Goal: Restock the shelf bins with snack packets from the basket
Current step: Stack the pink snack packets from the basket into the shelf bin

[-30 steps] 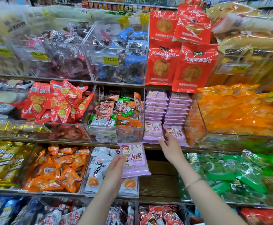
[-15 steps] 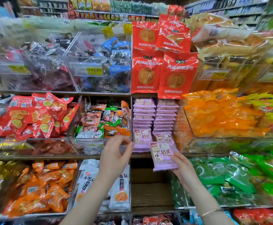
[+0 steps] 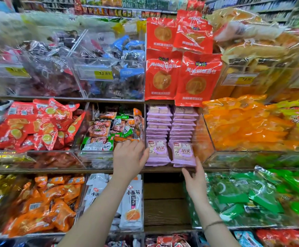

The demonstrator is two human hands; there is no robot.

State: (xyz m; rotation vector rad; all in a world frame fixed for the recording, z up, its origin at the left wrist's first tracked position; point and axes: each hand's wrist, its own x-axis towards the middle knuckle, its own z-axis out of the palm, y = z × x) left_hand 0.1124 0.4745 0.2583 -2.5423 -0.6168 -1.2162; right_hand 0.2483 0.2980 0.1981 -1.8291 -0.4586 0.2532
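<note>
At the bottom of the view, two bare forearms reach up towards the shelf, the right one with a thin band point(image 3: 214, 224) at the wrist. The left hand point(image 3: 129, 158) is spread and relaxed, gripping nothing; its thumb point(image 3: 145, 154) lies just beside the left edge of the left purple packet point(image 3: 157, 152), though actual contact is hard to judge. The right hand point(image 3: 196, 180) is also released, fingers point(image 3: 198, 160) straight, the longest tip touching the lower right corner of the right purple packet point(image 3: 184, 154).

Both packets stand upright side by side at the front of their compartment, on the wooden shelf edge point(image 3: 163, 169) just above the right thumb. Behind them, beyond the fingertips, rise two stacks of purple packets point(image 3: 182, 125).

Left of the left fingers sits a clear bin of mixed packets point(image 3: 109, 132); right of the right fingers, orange packets point(image 3: 243, 125) above and green packets point(image 3: 252, 196) below. White packets point(image 3: 132, 207) stand under the left wrist.

Farther up, red bread bags point(image 3: 196, 77) hang over the purple stacks, and a yellow price label point(image 3: 103, 74) reads 12.80.
</note>
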